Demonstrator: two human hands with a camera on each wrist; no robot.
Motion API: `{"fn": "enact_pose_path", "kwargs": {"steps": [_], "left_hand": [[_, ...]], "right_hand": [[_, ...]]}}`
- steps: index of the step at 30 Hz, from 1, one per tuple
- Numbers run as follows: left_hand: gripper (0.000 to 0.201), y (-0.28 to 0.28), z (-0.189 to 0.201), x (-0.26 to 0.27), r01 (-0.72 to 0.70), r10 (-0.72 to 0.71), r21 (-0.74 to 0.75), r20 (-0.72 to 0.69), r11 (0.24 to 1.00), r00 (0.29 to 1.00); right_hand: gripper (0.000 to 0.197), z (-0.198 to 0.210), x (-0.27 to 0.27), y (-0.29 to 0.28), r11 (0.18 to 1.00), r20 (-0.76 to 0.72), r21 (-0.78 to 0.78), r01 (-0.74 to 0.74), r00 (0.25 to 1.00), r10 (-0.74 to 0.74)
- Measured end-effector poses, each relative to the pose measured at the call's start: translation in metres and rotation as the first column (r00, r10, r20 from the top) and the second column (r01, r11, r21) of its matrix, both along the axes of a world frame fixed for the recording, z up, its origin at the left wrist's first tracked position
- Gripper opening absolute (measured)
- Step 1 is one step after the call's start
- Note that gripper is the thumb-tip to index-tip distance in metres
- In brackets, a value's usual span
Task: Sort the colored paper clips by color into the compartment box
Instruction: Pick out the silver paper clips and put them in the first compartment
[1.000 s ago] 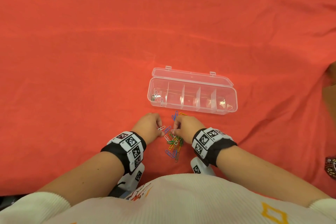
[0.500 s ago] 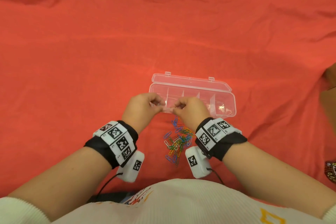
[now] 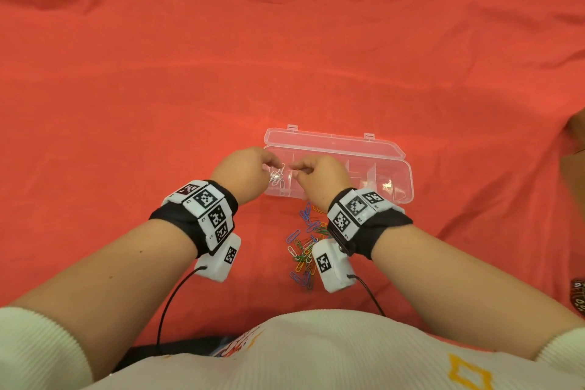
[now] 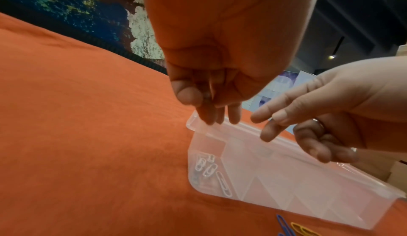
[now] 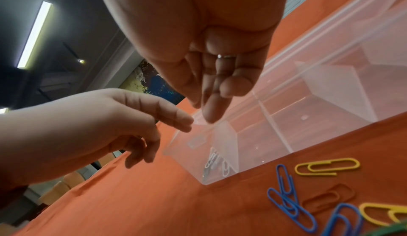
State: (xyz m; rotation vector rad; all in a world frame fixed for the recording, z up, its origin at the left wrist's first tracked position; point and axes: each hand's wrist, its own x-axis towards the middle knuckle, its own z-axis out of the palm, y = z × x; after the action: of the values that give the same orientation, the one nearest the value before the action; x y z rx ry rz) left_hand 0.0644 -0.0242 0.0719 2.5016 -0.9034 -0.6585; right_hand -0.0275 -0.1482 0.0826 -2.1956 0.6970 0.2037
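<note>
A clear compartment box (image 3: 408, 190) lies open on the red cloth, lid folded back. Several white paper clips (image 3: 277, 177) lie in its leftmost compartment (image 4: 209, 168) (image 5: 214, 161). My left hand (image 3: 272, 165) hovers over that compartment with fingers pointing down and loose (image 4: 211, 116), nothing between them. My right hand (image 3: 294, 170) hangs just beside it over the dividing wall, thumb and forefinger extended and apart (image 4: 264, 124), holding nothing (image 5: 204, 112). The mixed pile of colored clips (image 3: 305, 247) lies on the cloth in front of the box, between my wrists.
Blue (image 5: 286, 199) and yellow (image 5: 326, 166) clips lie closest to the box's front wall. The other compartments show only clear plastic. Red cloth (image 3: 158, 104) spreads wide to the left and beyond the box. A brown object (image 3: 574, 149) sits at the right edge.
Both hands rose from the clip pile and moved forward to the box's left end. Their fingers have loosened, and white clips now lie in the leftmost compartment.
</note>
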Motion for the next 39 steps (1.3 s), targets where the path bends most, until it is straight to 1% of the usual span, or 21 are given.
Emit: {"fn": "enact_pose_path", "kwargs": {"steps": [2, 5, 8, 10, 12, 14, 16, 18, 21, 23, 27, 30, 32, 35, 37, 39], "left_hand": [[0.040, 0.002, -0.003, 0.001, 0.114, -0.116, 0.097, 0.019, 0.989, 0.993], [0.040, 0.004, -0.008, 0.004, 0.264, -0.289, 0.283, 0.051, 0.922, 0.956], [0.040, 0.000, -0.011, 0.005, 0.378, -0.455, 0.467, 0.060, 0.799, 0.888], [0.041, -0.004, -0.015, 0.005, 0.413, -0.528, 0.558, 0.055, 0.720, 0.848], [0.043, -0.007, -0.018, 0.006, 0.422, -0.562, 0.596, 0.060, 0.683, 0.825], [0.043, -0.009, -0.021, 0.007, 0.421, -0.570, 0.595, 0.076, 0.684, 0.818], [0.039, -0.010, -0.024, 0.009, 0.420, -0.576, 0.588, 0.097, 0.691, 0.812], [0.036, -0.009, -0.030, 0.013, 0.423, -0.575, 0.566, 0.113, 0.708, 0.810], [0.038, -0.003, -0.038, 0.018, 0.439, -0.569, 0.518, 0.117, 0.734, 0.814], [0.034, -0.001, -0.038, 0.020, 0.453, -0.583, 0.514, 0.116, 0.728, 0.804], [0.017, -0.001, -0.034, 0.018, 0.435, -0.564, 0.496, 0.140, 0.751, 0.814], [0.020, 0.000, -0.032, 0.015, 0.445, -0.594, 0.502, 0.182, 0.741, 0.784], [0.022, 0.001, -0.031, 0.013, 0.439, -0.587, 0.482, 0.213, 0.759, 0.781], [0.018, 0.003, -0.029, 0.014, 0.424, -0.563, 0.437, 0.260, 0.793, 0.785], [0.015, 0.005, -0.027, 0.017, 0.425, -0.546, 0.388, 0.290, 0.818, 0.786], [0.012, 0.008, -0.024, 0.021, 0.418, -0.507, 0.315, 0.302, 0.852, 0.807]], "right_hand": [[0.023, -0.002, -0.010, -0.002, 1.000, 0.044, 0.004, 0.001, 0.999, -0.001], [0.017, -0.001, -0.029, -0.005, 0.994, 0.035, 0.012, -0.111, 0.993, 0.110], [0.015, -0.005, -0.050, -0.006, 0.968, -0.087, 0.031, -0.248, 0.964, 0.250], [0.016, -0.012, -0.063, -0.007, 0.946, -0.187, 0.038, -0.323, 0.927, 0.324], [0.018, -0.019, -0.074, -0.008, 0.930, -0.261, 0.025, -0.368, 0.895, 0.361], [0.019, -0.025, -0.083, -0.010, 0.924, -0.313, -0.003, -0.382, 0.878, 0.362], [0.021, -0.031, -0.089, -0.011, 0.928, -0.331, -0.045, -0.371, 0.882, 0.336], [0.023, -0.037, -0.092, -0.013, 0.942, -0.321, -0.074, -0.328, 0.902, 0.289], [0.024, -0.044, -0.090, -0.011, 0.955, -0.288, -0.096, -0.280, 0.926, 0.242], [0.025, -0.045, -0.086, -0.007, 0.954, -0.260, -0.096, -0.285, 0.932, 0.252], [0.028, -0.046, -0.080, 0.002, 0.947, -0.258, -0.079, -0.312, 0.924, 0.282], [0.025, -0.049, -0.081, 0.004, 0.949, -0.260, -0.078, -0.306, 0.925, 0.277], [0.024, -0.050, -0.082, 0.003, 0.952, -0.252, -0.078, -0.298, 0.929, 0.270], [0.022, -0.053, -0.084, 0.001, 0.955, -0.230, -0.086, -0.286, 0.938, 0.260], [0.021, -0.054, -0.085, -0.001, 0.957, -0.214, -0.089, -0.277, 0.943, 0.253], [0.020, -0.056, -0.086, -0.002, 0.959, -0.201, -0.081, -0.271, 0.947, 0.251]]}}
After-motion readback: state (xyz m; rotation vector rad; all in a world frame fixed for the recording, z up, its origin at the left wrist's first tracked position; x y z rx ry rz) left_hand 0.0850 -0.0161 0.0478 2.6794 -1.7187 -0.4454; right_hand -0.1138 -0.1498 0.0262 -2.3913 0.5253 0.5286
